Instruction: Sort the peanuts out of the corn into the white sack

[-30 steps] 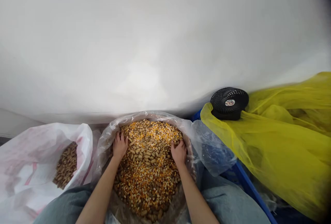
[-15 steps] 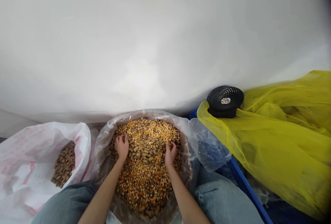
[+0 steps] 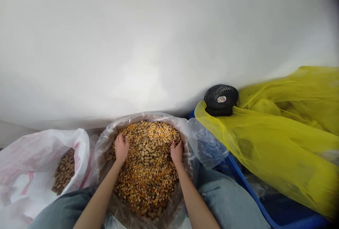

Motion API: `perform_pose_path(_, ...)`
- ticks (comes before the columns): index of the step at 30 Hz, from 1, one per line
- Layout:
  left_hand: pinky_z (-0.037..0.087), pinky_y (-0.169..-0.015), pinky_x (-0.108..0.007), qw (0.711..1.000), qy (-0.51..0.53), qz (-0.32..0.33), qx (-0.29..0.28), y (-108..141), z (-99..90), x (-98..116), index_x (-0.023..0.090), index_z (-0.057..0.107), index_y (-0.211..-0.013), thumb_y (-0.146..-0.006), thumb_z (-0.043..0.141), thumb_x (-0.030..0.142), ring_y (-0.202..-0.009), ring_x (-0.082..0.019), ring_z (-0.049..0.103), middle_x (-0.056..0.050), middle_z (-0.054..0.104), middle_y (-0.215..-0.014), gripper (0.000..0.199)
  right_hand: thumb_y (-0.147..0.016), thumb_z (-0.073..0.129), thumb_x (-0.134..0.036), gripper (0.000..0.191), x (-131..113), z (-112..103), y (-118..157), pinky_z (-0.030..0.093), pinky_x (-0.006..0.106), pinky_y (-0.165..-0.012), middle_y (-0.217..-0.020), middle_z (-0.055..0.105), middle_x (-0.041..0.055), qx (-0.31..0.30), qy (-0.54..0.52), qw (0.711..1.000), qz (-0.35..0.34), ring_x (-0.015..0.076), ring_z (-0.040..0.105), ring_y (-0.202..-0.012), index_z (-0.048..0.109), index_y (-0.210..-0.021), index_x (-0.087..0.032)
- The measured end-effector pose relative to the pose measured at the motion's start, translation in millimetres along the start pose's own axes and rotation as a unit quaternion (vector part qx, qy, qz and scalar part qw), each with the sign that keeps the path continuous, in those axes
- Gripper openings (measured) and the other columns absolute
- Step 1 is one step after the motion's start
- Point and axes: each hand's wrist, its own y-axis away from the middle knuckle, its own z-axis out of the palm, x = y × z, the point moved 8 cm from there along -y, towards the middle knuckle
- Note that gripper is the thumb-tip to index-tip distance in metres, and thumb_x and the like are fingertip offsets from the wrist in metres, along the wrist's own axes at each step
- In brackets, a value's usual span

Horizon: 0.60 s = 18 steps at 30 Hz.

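Two hands [image 3: 122, 149] [image 3: 176, 153], fingers [image 3: 120, 138] parted on peanuts [image 3: 147, 153] and corn [image 3: 148, 178], clear bag [image 3: 102, 151], white wall [image 3: 148, 38] beyond, black fan [image 3: 221, 100]

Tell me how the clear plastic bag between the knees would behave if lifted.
The clear plastic bag would probably be floppy, since its thin film wrinkles around the opening. It is likely heavy, given the broad load of peanuts and corn kernels inside. Those small pieces lie loose, so they may slide and shift as it moves.
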Motion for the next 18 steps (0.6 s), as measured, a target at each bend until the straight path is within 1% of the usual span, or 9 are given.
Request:
perform_pose_path(2, 0.032, -0.092, -0.040, 0.999, -0.002, -0.041, -0.008, -6, 0.1, -37, 0.005, 0.041, -0.113, -0.079, 0.034, 0.032, -0.107, -0.025, 0.042, -0.019, 0.048, -0.113, 0.045, -0.076, 0.031, -0.043, 0.064, 9, 6, -2, 0.031, 0.041, -0.087, -0.120, 0.038, 0.0301, -0.015, 0.061, 0.998, -0.019, 0.0329, 0.039, -0.111, 0.032, -0.118, 0.005)
perform_pose_path(3, 0.033, -0.091, -0.040, 0.999, -0.003, -0.054, -0.009, -6, 1.0, -51, 0.003, 0.041, -0.113, -0.079, 0.032, 0.032, -0.107, -0.026, 0.043, -0.020, 0.048, -0.113, 0.045, -0.076, 0.032, -0.043, 0.064, 10, 9, -3, 0.032, 0.042, -0.086, -0.120, 0.038, 0.0304, -0.018, 0.093, 0.995, -0.028, 0.0339, 0.040, -0.110, 0.032, -0.118, 0.005)
perform_pose_path(4, 0.033, -0.091, -0.041, 0.998, -0.006, -0.057, -0.010, -5, 2.4, -60, 0.003, 0.041, -0.113, -0.079, 0.031, 0.031, -0.107, -0.026, 0.043, -0.021, 0.048, -0.113, 0.045, -0.076, 0.031, -0.043, 0.064, 9, 11, -3, 0.033, 0.042, -0.084, -0.117, 0.040, 0.0303, -0.021, 0.130, 0.991, -0.029, 0.0344, 0.042, -0.107, 0.033, -0.117, 0.005)
perform_pose_path(5, 0.033, -0.091, -0.041, 0.999, -0.013, -0.051, -0.009, -3, 4.0, -64, 0.004, 0.042, -0.113, -0.079, 0.031, 0.031, -0.107, -0.026, 0.043, -0.020, 0.049, -0.113, 0.044, -0.077, 0.030, -0.043, 0.062, 8, 12, -4, 0.035, 0.041, -0.081, -0.113, 0.043, 0.0299, -0.024, 0.163, 0.986, -0.022, 0.0344, 0.046, -0.102, 0.036, -0.115, 0.005)
perform_pose_path(6, 0.032, -0.091, -0.042, 0.999, -0.022, -0.040, -0.009, 0, 6.1, -64, 0.006, 0.042, -0.113, -0.079, 0.032, 0.030, -0.108, -0.026, 0.042, -0.019, 0.049, -0.113, 0.043, -0.077, 0.030, -0.043, 0.060, 7, 12, -6, 0.037, 0.040, -0.078, -0.108, 0.047, 0.0289, -0.029, 0.186, 0.982, -0.010, 0.0339, 0.049, -0.097, 0.040, -0.112, 0.004)
perform_pose_path(8, 0.032, -0.092, -0.042, 0.999, -0.042, -0.013, -0.013, 5, 10.9, -57, 0.009, 0.043, -0.113, -0.079, 0.034, 0.030, -0.108, -0.025, 0.043, -0.017, 0.050, -0.112, 0.041, -0.077, 0.029, -0.043, 0.056, 5, 12, -11, 0.039, 0.039, -0.072, -0.098, 0.052, 0.0267, -0.041, 0.214, 0.976, 0.010, 0.0322, 0.054, -0.087, 0.046, -0.104, 0.003)
perform_pose_path(10, 0.033, -0.090, -0.043, 0.998, -0.057, -0.005, -0.020, 8, 15.2, -51, 0.010, 0.043, -0.113, -0.079, 0.034, 0.031, -0.106, -0.025, 0.044, -0.017, 0.051, -0.110, 0.042, -0.077, 0.030, -0.042, 0.052, 3, 12, -17, 0.040, 0.039, -0.069, -0.094, 0.053, 0.0256, -0.056, 0.224, 0.973, 0.010, 0.0310, 0.055, -0.083, 0.050, -0.099, 0.000)
perform_pose_path(14, 0.035, -0.086, -0.043, 0.997, -0.073, -0.014, -0.019, 11, 17.2, -44, 0.012, 0.045, -0.112, -0.078, 0.035, 0.031, -0.104, -0.026, 0.045, -0.016, 0.052, -0.108, 0.040, -0.075, 0.036, -0.039, 0.045, 3, 14, -18, 0.039, 0.039, -0.072, -0.094, 0.052, 0.0245, -0.081, 0.235, 0.968, -0.023, 0.0308, 0.054, -0.086, 0.054, -0.094, -0.003)
perform_pose_path(18, 0.035, -0.087, -0.043, 0.997, -0.075, -0.020, -0.020, 13, 17.6, -44, 0.013, 0.045, -0.111, -0.078, 0.035, 0.030, -0.105, -0.025, 0.044, -0.016, 0.051, -0.109, 0.039, -0.075, 0.036, -0.040, 0.045, 6, 18, -8, 0.037, 0.040, -0.075, -0.096, 0.052, 0.0231, -0.088, 0.242, 0.965, -0.042, 0.0308, 0.053, -0.088, 0.055, -0.095, -0.005)
